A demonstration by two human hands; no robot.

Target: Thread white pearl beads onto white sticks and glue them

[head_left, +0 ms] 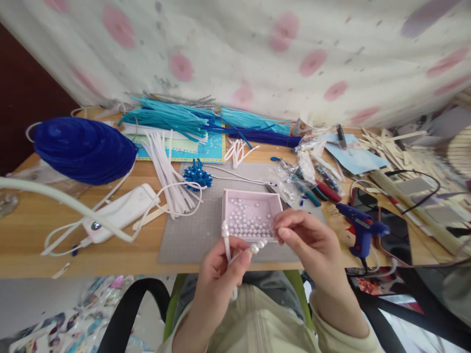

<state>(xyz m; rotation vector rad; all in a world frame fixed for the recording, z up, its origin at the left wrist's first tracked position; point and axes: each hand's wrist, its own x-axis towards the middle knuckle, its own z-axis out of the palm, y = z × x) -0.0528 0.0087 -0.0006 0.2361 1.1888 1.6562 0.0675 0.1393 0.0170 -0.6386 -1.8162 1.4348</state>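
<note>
My left hand (224, 269) is closed, pinching white pipe cleaner stems (227, 247) between thumb and fingers. White pearl beads (258, 246) sit in a row on one stem that points right, and more beads cap the upright one. Just right of the beaded end, my right hand (309, 245) has thumb and fingertips pressed together; whatever they hold is too small or hidden to make out. Behind both hands stands a pale pink box (251, 197) with many loose pearl beads (245, 223) in it. A grey cutting mat (180, 242) lies beneath the box.
At left are a big blue pipe cleaner bundle (84, 149) and a white power bank (121, 213) with cables. White stems (167, 179), a blue pom-pom (197, 175) and a bead chain (235, 180) lie behind. Pliers (326, 192), a blue glue gun (362, 230) and phones (395, 238) are right.
</note>
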